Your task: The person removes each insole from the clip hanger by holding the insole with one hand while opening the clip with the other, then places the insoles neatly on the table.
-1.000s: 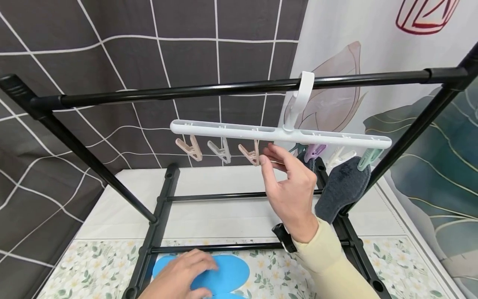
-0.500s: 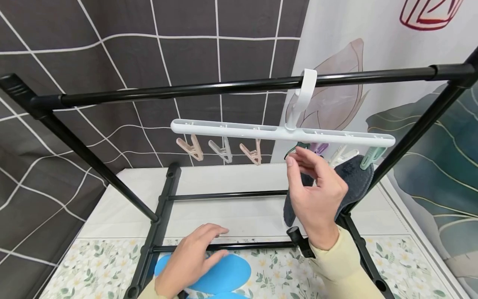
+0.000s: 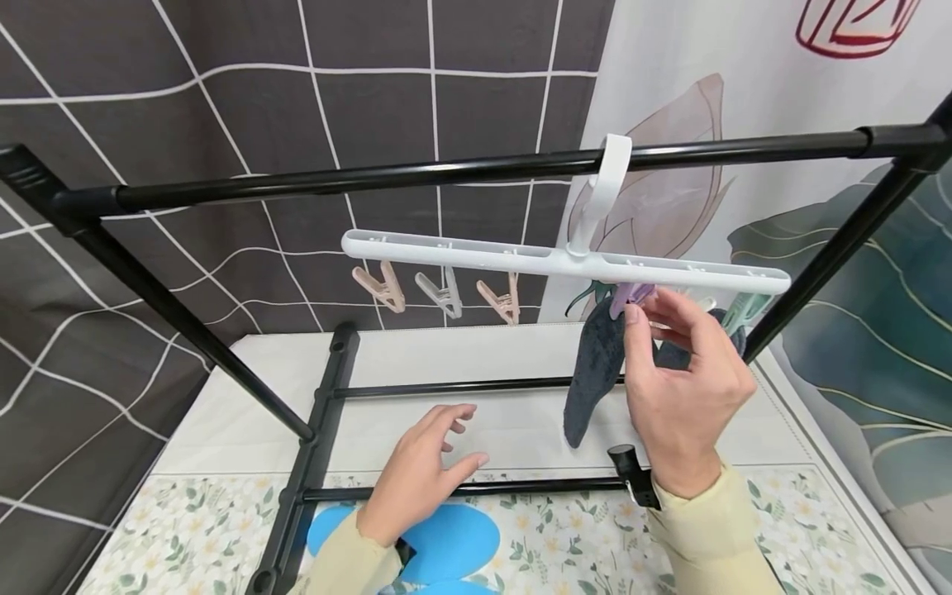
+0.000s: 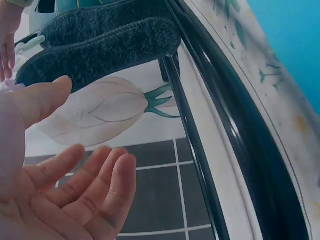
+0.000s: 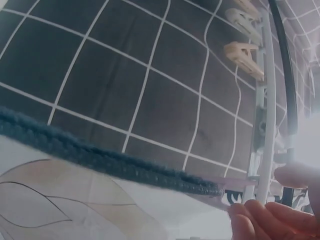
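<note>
A dark grey fuzzy insole [image 3: 595, 364] hangs from a purple clothespin [image 3: 630, 297] on the white clip hanger [image 3: 476, 258]. Close beside that clothespin is my right hand [image 3: 687, 380], thumb and fingertips apart in the right wrist view. Behind the hand, a second insole [image 4: 102, 20] hangs from a green clothespin [image 3: 746, 311]; the head view mostly hides it. My left hand [image 3: 420, 471] is held over the rack's lower bar, fingers loosely bent and holding nothing. Two pink clothespins [image 3: 379, 287] and a grey clothespin [image 3: 440, 292] hang without insoles at the hanger's left.
The hanger hooks over the top bar [image 3: 357, 183] of a black rack. Lower bars [image 3: 461, 387] cross the white and floral tabletop [image 3: 171, 529]. Flat blue oval shapes [image 3: 461, 541] lie under the left forearm. A dark grid curtain [image 3: 245, 107] stands behind.
My right hand has moved right, from near the third clothespin to the purple one, uncovering the hanging insole. My left hand has lifted from the blue shapes, moving forward and right.
</note>
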The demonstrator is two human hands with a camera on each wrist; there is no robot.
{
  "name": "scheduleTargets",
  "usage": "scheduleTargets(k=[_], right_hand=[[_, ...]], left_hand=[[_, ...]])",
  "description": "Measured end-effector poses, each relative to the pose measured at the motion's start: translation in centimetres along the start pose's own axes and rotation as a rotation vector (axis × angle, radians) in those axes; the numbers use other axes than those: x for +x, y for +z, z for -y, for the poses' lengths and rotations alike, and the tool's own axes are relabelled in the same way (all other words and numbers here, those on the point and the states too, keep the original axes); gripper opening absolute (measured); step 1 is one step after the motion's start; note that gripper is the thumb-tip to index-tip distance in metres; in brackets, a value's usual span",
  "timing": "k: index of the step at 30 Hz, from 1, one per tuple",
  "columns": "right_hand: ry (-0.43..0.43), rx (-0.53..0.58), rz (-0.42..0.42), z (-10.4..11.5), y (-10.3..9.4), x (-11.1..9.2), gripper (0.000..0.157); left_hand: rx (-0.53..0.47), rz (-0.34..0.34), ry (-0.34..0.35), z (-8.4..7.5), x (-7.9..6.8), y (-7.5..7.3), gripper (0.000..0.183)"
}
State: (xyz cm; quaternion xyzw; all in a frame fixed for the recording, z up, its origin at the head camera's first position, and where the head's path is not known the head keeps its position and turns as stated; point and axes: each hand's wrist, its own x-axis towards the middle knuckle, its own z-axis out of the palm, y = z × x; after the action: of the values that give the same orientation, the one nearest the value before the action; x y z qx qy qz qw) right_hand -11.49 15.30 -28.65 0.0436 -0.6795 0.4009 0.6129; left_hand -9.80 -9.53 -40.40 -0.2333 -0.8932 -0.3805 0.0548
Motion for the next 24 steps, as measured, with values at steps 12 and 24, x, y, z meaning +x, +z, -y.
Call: scheduleTargets(k=[12, 24], right_hand=[[0.085, -0.07, 0.071, -0.6, -0.6, -0.3, 0.027], [0.196, -0.06, 0.124, 1.6, -0.1, 0.4, 0.03]], left_hand=[[-0.136, 0.018, -0.075, -0.1, 3.9, 1.7, 0.071], [-0.149, 0.1, -0.073, -2.2, 7.2, 4.4, 0.089]])
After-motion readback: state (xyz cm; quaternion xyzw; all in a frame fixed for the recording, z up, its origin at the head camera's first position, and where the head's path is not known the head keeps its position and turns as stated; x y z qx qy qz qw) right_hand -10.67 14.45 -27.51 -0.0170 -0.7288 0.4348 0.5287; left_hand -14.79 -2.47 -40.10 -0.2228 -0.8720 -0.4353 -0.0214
